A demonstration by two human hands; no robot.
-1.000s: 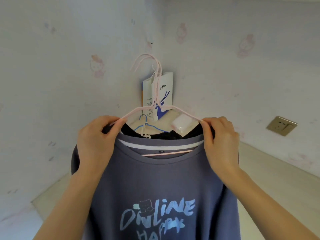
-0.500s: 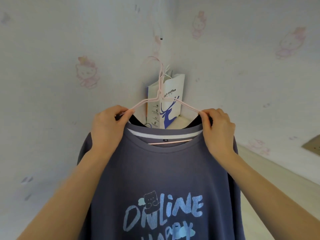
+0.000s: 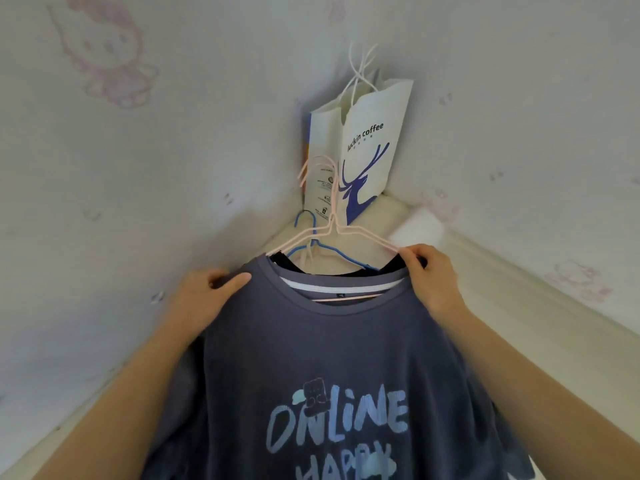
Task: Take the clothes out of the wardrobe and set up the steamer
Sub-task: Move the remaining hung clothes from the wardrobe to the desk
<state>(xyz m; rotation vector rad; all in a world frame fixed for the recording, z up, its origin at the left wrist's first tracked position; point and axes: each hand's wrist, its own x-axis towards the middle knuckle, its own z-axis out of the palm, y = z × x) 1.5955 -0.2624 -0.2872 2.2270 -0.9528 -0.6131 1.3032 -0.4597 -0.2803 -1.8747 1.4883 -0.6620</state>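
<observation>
Home, bedroom corner by the look of it. Wallpaper [image 3: 114, 140] has a faded pink cartoon-cat print on both walls. Paper coffee bag [image 3: 367, 150] stands right in the corner on a cream surface [image 3: 485, 282]. Just in front of the bag: pink wire hangers [image 3: 332, 233], a blue hanger [image 3: 308, 249], a printed T-shirt [image 3: 332, 375].

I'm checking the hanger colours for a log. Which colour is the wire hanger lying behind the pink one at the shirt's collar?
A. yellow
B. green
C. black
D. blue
D: a blue hanger shows just behind the pink hanger, above the neck of the shirt.
</observation>
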